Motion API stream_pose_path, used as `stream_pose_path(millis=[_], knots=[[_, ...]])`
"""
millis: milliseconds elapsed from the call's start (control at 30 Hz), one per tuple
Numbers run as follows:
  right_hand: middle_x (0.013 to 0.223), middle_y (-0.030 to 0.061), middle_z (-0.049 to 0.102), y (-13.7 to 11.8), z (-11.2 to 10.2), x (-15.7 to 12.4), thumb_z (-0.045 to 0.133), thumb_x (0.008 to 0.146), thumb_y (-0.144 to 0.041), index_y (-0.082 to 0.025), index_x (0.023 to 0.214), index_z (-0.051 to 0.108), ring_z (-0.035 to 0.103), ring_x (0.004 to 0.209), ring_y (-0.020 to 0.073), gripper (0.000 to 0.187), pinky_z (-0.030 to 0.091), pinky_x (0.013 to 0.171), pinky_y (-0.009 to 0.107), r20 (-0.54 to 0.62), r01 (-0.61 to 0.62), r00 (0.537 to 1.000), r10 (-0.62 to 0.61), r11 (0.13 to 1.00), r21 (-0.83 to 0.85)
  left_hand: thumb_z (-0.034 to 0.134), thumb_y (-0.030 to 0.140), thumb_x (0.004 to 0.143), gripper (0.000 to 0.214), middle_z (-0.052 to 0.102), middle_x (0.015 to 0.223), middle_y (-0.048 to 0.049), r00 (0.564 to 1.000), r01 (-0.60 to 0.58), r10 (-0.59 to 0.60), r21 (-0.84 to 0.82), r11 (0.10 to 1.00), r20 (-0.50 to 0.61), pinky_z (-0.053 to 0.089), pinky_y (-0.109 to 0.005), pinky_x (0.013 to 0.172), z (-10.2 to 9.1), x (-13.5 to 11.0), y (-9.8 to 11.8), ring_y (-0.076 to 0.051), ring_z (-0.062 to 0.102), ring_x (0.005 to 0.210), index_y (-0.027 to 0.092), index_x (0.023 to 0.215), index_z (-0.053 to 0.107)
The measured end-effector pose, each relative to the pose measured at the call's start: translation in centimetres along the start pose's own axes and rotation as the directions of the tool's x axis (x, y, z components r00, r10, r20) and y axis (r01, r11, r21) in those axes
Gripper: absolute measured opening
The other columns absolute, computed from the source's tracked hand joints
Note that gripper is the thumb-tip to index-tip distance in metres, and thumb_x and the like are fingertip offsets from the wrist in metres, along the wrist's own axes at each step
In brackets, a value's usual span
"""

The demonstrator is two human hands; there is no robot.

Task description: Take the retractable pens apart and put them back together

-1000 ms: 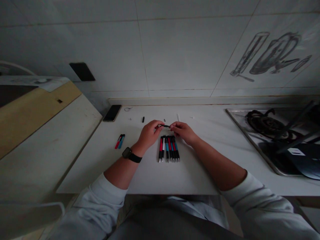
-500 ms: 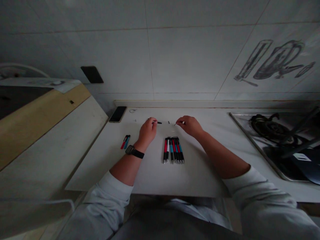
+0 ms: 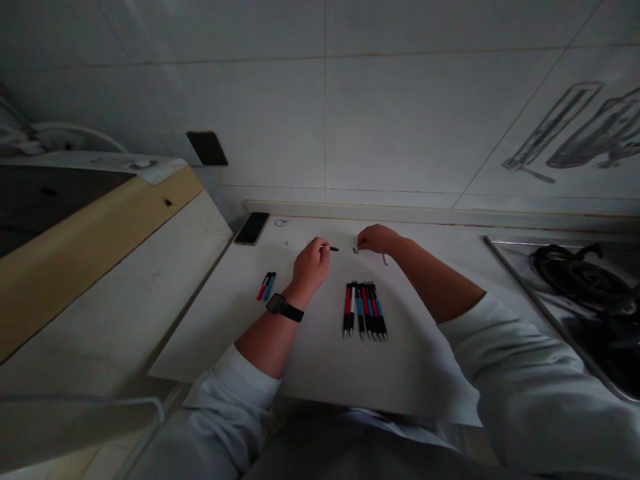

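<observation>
My left hand (image 3: 311, 263), with a black watch on its wrist, is closed around a black pen part (image 3: 334, 249) whose dark tip points right. My right hand (image 3: 379, 238) is pinched low over the table, its fingertips beside a small black piece (image 3: 355, 251). Whether the fingers grip this piece or another tiny part is too small to tell. Nearer to me lies a row of several pens (image 3: 361, 310), red, white and blue with black grips. A red pen barrel (image 3: 263, 287) and a blue pen barrel (image 3: 269, 287) lie left of my left wrist.
A phone (image 3: 253, 228) rests at the table's back left, beside a small ring-shaped item (image 3: 281, 223). The gas stove (image 3: 575, 280) borders the right side. A pale cabinet (image 3: 150, 273) stands on the left, and the tiled wall (image 3: 390, 127) rises behind.
My view has shifted left. Against the table, my right hand has moved left to the small black piece. My left hand keeps its hold on the black pen part.
</observation>
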State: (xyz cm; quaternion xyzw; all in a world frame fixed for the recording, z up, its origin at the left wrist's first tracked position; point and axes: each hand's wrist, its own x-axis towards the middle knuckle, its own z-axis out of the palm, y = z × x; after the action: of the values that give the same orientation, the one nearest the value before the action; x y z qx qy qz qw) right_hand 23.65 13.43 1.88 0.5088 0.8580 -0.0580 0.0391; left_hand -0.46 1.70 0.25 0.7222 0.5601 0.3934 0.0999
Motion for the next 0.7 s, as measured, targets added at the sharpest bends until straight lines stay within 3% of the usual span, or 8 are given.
stream_pose_path(millis=[233,700], knots=[[0.101,0.0071,0.078,-0.1,0.6,-0.2,0.076,0.085,-0.030,-0.024,0.101,0.081,0.069,0.095,0.0238,0.018,0.047,0.081,0.030,-0.005,-0.036,0.999,0.036,0.999,0.003,0.047,0.028,0.104,0.017,0.072,0.103,-0.0076,1.000,0.000,0.000,-0.023,1.000,-0.006,0.049,-0.033,0.084,-0.1,0.0,0.0,-0.021,0.066,0.092,0.022,0.109,0.062],[0.108,0.0090,0.075,-1.2,1.3,-1.4,0.067,0.092,-0.028,-0.022,0.104,0.077,0.068,0.100,0.0231,0.018,0.046,0.083,0.029,-0.078,-0.094,0.992,0.095,0.995,0.014,0.051,0.027,0.102,0.015,0.073,0.100,-0.0064,0.999,-0.018,0.016,-0.063,0.998,-0.032,0.048,-0.030,0.078,-0.4,-0.1,0.5,-0.018,0.065,0.081,0.021,0.107,0.064]])
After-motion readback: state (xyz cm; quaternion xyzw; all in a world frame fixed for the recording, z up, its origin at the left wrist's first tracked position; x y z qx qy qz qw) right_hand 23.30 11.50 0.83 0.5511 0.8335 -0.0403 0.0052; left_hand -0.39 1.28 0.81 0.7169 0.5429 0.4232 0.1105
